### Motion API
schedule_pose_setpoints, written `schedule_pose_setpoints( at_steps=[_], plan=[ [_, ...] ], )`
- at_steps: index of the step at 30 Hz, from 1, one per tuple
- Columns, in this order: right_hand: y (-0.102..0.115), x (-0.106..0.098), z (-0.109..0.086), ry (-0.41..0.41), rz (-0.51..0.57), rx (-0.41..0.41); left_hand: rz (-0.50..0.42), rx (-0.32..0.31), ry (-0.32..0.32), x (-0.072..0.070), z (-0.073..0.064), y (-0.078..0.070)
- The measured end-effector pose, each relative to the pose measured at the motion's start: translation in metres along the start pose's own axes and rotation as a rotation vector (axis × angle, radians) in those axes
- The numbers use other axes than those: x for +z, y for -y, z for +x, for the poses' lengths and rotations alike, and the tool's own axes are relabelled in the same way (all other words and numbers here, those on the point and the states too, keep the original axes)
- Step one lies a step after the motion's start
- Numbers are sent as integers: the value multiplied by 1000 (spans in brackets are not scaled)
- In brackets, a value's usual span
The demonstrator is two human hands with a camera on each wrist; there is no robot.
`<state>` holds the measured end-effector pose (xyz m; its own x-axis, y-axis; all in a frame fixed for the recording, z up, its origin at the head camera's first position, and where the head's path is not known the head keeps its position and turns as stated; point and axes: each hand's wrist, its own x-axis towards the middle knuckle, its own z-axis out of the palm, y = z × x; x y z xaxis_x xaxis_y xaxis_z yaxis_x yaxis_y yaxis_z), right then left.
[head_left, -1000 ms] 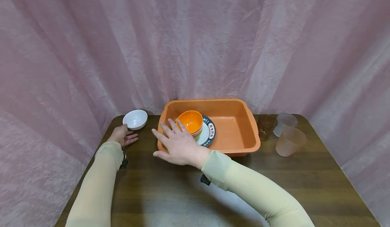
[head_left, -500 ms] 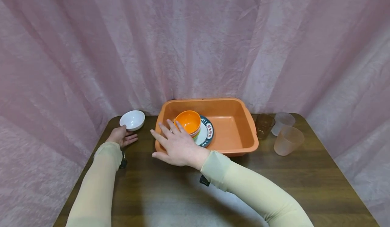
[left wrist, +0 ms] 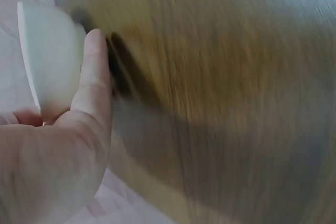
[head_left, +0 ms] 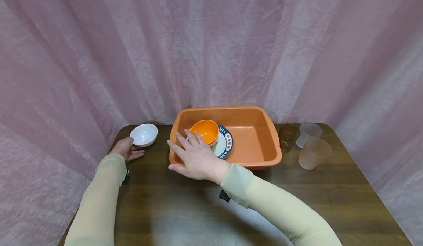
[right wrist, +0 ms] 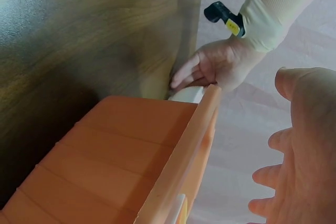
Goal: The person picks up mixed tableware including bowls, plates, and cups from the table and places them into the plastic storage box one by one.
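At the table's far left corner, my left hand (head_left: pixel 127 149) pinches the near-left rim of a white bowl (head_left: pixel 144 134). In the left wrist view the bowl (left wrist: pixel 52 51) lies at the left, with one finger stretched along its outer side. Whether its base touches the table I cannot tell. My right hand (head_left: pixel 198 159) is spread flat, fingers apart, over the near-left edge of an orange basin (head_left: pixel 251 164), holding nothing. Inside the basin, an orange bowl (head_left: pixel 206 130) tops a stack of bowls beside a white plate with a dark lettered rim (head_left: pixel 228 143); the hand partly hides them.
Right of the basin stand a brown clear cup (head_left: pixel 288 137), a clear cup (head_left: pixel 308 132) and a frosted peach cup (head_left: pixel 314 153). A pink curtain (head_left: pixel 211 47) hangs right behind the wooden table (head_left: pixel 185 216).
My left hand and the white bowl have shifted slightly toward me, with the left forearm drifting left. The right hand stays spread over the basin's edge. The view sways a little.
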<state>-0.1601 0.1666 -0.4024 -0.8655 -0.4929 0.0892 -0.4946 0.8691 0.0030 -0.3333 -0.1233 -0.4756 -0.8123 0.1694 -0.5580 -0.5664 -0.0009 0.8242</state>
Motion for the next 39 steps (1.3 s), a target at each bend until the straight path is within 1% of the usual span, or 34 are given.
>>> schedule_pose_setpoints(
  at_steps=[4, 7, 12, 17, 23, 26, 34, 39],
  plan=[
    [-1, 1, 0, -2, -11, 0, 75, -14, 11, -8, -1, 0],
    [-1, 1, 0, -3, -10, -1, 93, 5, 9, -11, 1, 4],
    [-1, 1, 1, -7, -6, -8, 57, 62, -8, -8, 6, 11],
    [-1, 2, 0, -11, 6, -14, 1, 86, -19, -7, 9, 15],
    [-4, 3, -3, 0, 2, 2, -21, 96, 18, -11, 7, 17],
    [-6, 4, -4, 2, -2, 8, -7, 100, 26, -13, 3, 15],
    [-11, 4, -6, 4, 11, 10, 51, 111, 79, -19, -6, 9],
    [-14, 2, -8, 6, 11, 9, 88, 152, 148, -17, -15, 5]
  ],
)
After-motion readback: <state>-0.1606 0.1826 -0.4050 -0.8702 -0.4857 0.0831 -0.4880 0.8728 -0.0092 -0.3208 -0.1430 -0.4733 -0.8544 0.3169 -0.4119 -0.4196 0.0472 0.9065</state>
